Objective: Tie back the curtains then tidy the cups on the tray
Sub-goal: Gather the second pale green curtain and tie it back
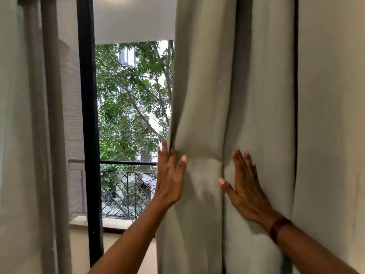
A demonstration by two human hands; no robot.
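The left curtain [19, 135] is being hung at nine o'clock, the right curtain [260, 86] at three. Between them, the door frame [88, 115] is being stood before the railing [126, 186], at seven o'clock.

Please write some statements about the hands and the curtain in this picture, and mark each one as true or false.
1. The right hand lies flat on the curtain. True.
2. The dark red band is on the left wrist. False: it is on the right wrist.
3. The curtain is already tied back. False: it hangs loose, with nothing round it.
4. The left hand holds the curtain's edge. True.
5. A tree stands beyond the railing. True.
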